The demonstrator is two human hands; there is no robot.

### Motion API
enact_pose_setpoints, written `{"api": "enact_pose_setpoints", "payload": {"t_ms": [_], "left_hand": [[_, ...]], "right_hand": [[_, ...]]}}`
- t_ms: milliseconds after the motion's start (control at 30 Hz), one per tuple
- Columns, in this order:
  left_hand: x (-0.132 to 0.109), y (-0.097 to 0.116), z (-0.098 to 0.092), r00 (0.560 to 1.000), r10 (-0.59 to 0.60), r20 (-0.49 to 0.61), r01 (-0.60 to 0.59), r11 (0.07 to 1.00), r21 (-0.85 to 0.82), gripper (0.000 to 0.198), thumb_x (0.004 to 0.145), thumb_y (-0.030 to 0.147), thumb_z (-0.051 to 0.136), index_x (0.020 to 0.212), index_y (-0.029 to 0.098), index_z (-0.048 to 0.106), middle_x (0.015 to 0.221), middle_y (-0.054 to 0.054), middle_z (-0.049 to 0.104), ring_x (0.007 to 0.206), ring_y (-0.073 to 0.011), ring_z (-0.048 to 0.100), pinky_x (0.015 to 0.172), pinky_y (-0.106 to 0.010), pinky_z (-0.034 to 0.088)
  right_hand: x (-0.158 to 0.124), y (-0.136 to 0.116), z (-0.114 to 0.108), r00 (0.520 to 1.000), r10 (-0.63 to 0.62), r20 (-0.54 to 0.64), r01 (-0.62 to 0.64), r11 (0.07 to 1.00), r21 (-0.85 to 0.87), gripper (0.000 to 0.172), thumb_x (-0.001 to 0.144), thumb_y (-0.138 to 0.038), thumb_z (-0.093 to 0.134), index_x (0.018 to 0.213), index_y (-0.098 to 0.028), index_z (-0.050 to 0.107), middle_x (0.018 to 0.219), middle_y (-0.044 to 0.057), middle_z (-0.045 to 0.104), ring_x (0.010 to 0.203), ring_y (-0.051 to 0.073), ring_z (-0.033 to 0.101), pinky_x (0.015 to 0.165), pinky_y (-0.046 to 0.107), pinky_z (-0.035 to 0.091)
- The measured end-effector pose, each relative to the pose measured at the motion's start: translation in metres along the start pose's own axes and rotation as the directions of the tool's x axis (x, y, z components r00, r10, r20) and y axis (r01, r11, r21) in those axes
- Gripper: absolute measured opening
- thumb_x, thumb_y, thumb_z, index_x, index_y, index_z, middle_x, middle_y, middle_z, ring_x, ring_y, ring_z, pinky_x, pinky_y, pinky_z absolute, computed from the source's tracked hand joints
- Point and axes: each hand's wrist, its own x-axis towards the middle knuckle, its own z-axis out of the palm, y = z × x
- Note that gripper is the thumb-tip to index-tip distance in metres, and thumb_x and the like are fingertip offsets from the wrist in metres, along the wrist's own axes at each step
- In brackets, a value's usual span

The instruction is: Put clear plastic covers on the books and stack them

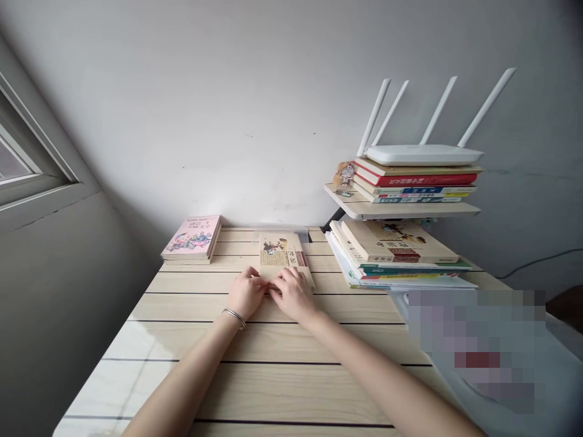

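Observation:
A beige book [282, 252] with a small picture on its cover lies flat on the pale wooden table [273, 370], near the wall. My left hand [245, 294], a thin bracelet on its wrist, rests at the book's near left corner with its fingers curled against the edge. Beside it my right hand [294, 295] lies over the near edge of the same book, fingers bent on the cover. The two hands touch each other.
A pink book stack [194, 238] sits at the far left. At the right a pile of books [396, 252] lies under a small shelf [401, 209] carrying more books [414, 180] and a white router [421, 154]. A window [27, 164] is at left.

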Motion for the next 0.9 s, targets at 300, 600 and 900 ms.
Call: {"api": "enact_pose_setpoints", "payload": {"t_ms": [300, 600, 900], "left_hand": [[0.003, -0.006, 0.0, 0.993, 0.105, 0.045, -0.113, 0.957, 0.267, 0.014, 0.083, 0.025, 0.056, 0.082, 0.028, 0.07, 0.087, -0.001, 0.061, 0.083, -0.0138, 0.057, 0.073, -0.028, 0.034], [0.002, -0.009, -0.003, 0.99, 0.128, 0.066, -0.141, 0.956, 0.256, 0.018, 0.085, 0.023, 0.053, 0.083, 0.028, 0.071, 0.087, 0.0, 0.062, 0.082, -0.0139, 0.056, 0.078, -0.03, 0.032], [0.002, -0.011, 0.0, 0.996, 0.084, 0.028, -0.088, 0.981, 0.171, 0.019, 0.084, 0.027, 0.053, 0.078, 0.026, 0.071, 0.086, -0.001, 0.061, 0.079, -0.0126, 0.057, 0.077, -0.029, 0.034]], "right_hand": [[-0.007, 0.029, -0.004, 0.996, -0.066, -0.058, 0.066, 0.998, 0.008, 0.008, 0.079, -0.021, 0.062, 0.072, -0.021, 0.067, 0.076, 0.003, 0.059, 0.081, 0.018, 0.048, 0.074, 0.031, 0.037], [-0.041, 0.09, -0.022, 0.994, 0.01, -0.113, -0.004, 0.999, 0.053, 0.009, 0.077, -0.024, 0.065, 0.069, -0.023, 0.068, 0.074, 0.003, 0.059, 0.077, 0.018, 0.049, 0.07, 0.031, 0.04], [-0.043, 0.093, -0.025, 0.991, 0.133, 0.016, -0.132, 0.944, 0.302, 0.016, 0.07, -0.012, 0.062, 0.079, -0.024, 0.067, 0.082, 0.002, 0.067, 0.082, 0.019, 0.06, 0.075, 0.034, 0.047]]}}
